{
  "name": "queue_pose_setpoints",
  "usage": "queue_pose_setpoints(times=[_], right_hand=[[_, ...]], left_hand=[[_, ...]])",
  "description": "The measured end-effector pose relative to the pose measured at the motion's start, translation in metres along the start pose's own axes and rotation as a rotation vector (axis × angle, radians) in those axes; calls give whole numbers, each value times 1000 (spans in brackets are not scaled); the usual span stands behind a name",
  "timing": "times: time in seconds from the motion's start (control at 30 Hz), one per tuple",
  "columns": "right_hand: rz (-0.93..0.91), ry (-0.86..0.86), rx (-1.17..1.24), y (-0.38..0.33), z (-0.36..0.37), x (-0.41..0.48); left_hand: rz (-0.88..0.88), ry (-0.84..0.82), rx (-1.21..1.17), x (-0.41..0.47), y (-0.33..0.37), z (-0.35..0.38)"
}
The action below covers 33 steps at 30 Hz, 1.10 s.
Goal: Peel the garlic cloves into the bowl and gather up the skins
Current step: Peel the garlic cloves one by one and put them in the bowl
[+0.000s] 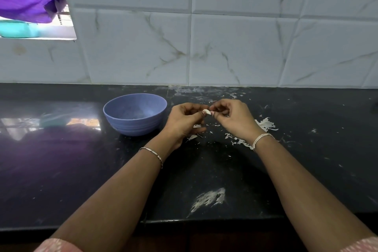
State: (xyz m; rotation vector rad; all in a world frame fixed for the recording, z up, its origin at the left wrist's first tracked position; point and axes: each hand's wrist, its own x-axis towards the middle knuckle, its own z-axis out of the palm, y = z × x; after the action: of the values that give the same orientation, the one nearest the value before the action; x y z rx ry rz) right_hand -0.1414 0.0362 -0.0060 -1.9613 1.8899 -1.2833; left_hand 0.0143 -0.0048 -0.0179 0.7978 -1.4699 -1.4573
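Right now your left hand (187, 117) and right hand (231, 117) both pinch the garlic clove (206, 111) between curled fingertips, held above the counter. It looks small, light and firm, probably slippery once bare, so grip it by its ends. Its long axis runs crosswise, hand to hand. The bowl (133, 127) sits left of your fingers; skins (266, 124) lie below and to the right.

One bowl (135, 114), one garlic clove (207, 111), two hands, many scattered skins (266, 124)
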Motion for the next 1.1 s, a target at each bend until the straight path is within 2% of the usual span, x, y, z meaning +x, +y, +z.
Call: queue_pose_setpoints(times=[0.2, 0.37, 0.53, 0.73, 0.9, 1.0, 1.1], right_hand=[[-1, -25, -57, -1, 6, -1], [35, -56, 57, -2, 3, -1], [27, -7, 160, -7, 3, -3], [-40, 64, 90, -6, 5, -2], [-35, 54, 109, -5, 6, -2], [-15, 110, 10, -2, 4, 0], [36, 204, -252, 7, -11, -1]], left_hand=[[-3, 30, -27, -1, 2, 1], [-17, 54, -21, 1, 0, 0], [-48, 70, -47, 2, -1, -1], [-70, 29, -82, 1, 2, -2], [-74, 29, -32, 2, 0, -4], [-82, 41, -26, 3, 0, -3], [-83, 29, -33, 2, 0, -3]])
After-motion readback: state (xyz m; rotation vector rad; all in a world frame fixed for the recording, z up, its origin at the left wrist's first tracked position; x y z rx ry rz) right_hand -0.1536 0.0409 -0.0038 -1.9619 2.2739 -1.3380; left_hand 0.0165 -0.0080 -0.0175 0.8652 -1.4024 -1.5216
